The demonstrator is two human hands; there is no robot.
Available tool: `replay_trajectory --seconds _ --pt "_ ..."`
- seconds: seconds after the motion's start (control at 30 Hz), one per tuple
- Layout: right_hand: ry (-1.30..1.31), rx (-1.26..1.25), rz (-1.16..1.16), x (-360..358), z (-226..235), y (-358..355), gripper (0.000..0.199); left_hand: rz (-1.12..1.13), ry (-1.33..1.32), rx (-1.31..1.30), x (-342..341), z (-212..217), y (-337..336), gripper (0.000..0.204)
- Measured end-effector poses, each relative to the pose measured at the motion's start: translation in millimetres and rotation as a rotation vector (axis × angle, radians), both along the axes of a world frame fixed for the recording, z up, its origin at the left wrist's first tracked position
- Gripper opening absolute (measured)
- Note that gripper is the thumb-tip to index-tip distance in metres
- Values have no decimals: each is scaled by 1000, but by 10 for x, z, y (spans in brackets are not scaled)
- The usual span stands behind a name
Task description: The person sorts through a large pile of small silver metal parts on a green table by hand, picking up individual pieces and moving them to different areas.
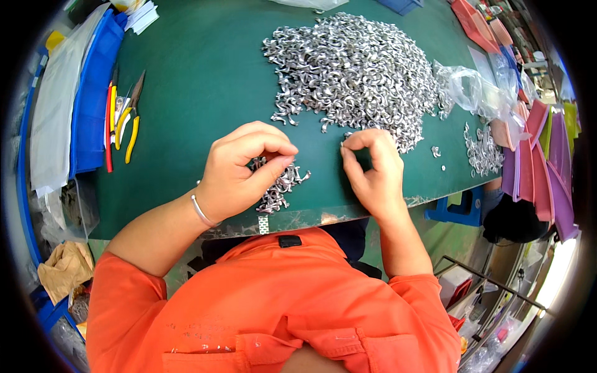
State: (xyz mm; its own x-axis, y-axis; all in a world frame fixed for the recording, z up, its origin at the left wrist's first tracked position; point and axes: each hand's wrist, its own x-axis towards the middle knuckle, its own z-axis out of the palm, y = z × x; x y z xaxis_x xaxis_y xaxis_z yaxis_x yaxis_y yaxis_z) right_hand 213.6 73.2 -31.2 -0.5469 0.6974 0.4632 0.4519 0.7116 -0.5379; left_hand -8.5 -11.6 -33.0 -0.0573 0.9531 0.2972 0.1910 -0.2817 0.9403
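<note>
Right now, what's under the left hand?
A small cluster of metal pieces lies on the green mat beneath the left hand. Those directly under the palm are covered.

A green surface (205,81) carries a big heap of small silver parts (354,68) at 12 o'clock, a smaller pile (280,186) near its front edge at 6, pliers (127,121) at 9, a clear bag (479,90) and a few more silver parts (480,149) at 3.
</note>
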Motion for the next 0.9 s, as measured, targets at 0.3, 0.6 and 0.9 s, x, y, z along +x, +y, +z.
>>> replay_trajectory --seconds 0.3,0.6,0.9 --pt "696 -666 222 -403 22 -400 23 -277 -396 -327 -13 25 -23 22" --pt "333 -4 204 -345 119 -408 23 -133 199 118 23 78 -18 21" --pt "251 474 -651 1213 366 1440 8 -9 185 147 52 94 3 16"
